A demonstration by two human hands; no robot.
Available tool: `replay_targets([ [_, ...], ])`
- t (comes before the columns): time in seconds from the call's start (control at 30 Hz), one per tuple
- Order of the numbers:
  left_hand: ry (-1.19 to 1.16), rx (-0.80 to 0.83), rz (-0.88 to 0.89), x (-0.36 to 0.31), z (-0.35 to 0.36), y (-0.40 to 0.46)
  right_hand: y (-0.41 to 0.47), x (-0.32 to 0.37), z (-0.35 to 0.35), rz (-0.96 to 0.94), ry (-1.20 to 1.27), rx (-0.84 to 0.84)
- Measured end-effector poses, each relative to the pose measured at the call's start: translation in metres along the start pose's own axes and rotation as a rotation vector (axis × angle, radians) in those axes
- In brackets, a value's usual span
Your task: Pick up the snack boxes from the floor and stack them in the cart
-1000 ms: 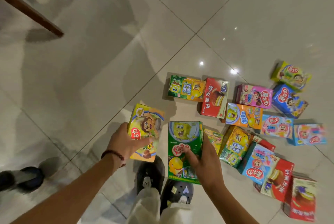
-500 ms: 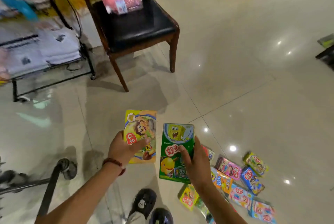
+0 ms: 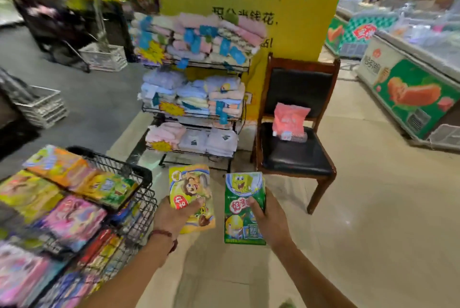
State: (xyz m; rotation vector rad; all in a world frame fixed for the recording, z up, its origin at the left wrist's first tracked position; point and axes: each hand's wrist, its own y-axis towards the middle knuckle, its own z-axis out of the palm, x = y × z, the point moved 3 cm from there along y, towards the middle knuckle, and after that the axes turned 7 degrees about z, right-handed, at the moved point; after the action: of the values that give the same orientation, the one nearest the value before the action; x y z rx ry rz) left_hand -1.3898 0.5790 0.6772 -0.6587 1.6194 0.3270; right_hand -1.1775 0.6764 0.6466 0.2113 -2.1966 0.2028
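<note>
My left hand [image 3: 174, 215] grips a yellow snack box [image 3: 190, 188] with a lion cartoon, thumb across its front. My right hand [image 3: 270, 220] grips a green snack box [image 3: 242, 198] with a yellow sponge cartoon. Both boxes are held upright in front of me, side by side, above the tiled floor. To the left stands a black wire cart [image 3: 139, 183] with several colourful snack boxes [image 3: 74, 218] stacked in its upper basket and more below. The yellow box is just right of the cart's corner. The boxes on the floor are out of view.
A wire rack of folded towels [image 3: 196, 98] stands straight ahead before a yellow pillar [image 3: 293, 4]. A wooden chair [image 3: 296, 148] with a pink packet on its seat is to the right. A chest freezer [image 3: 410, 93] lines the far right. Grey baskets [image 3: 42, 106] sit at left.
The view has swung up from the floor to the shop. Both hands have risen with their boxes, and the cart has come into view on the left.
</note>
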Motion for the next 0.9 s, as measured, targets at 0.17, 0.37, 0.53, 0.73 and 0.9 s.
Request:
replay_targets([
  [0.17,-0.036,-0.220,0.022,-0.012,-0.096,0.011,0.021,0.095,0.051,-0.190,-0.013,0.135],
  [0.37,-0.032,-0.460,-0.042,0.000,-0.204,0.001,0.027,0.184,0.146,-0.343,-0.057,0.327],
  [0.53,-0.025,-0.582,-0.182,0.025,-0.270,0.002,0.026,0.241,0.217,-0.382,-0.120,0.443],
  [0.73,-0.072,-0.614,-0.244,0.061,-0.315,0.012,0.025,0.280,0.278,-0.378,-0.128,0.588],
  [0.9,-0.116,-0.637,-0.309,0.087,-0.330,0.020,0.023,0.286,0.320,-0.456,-0.173,0.675],
])
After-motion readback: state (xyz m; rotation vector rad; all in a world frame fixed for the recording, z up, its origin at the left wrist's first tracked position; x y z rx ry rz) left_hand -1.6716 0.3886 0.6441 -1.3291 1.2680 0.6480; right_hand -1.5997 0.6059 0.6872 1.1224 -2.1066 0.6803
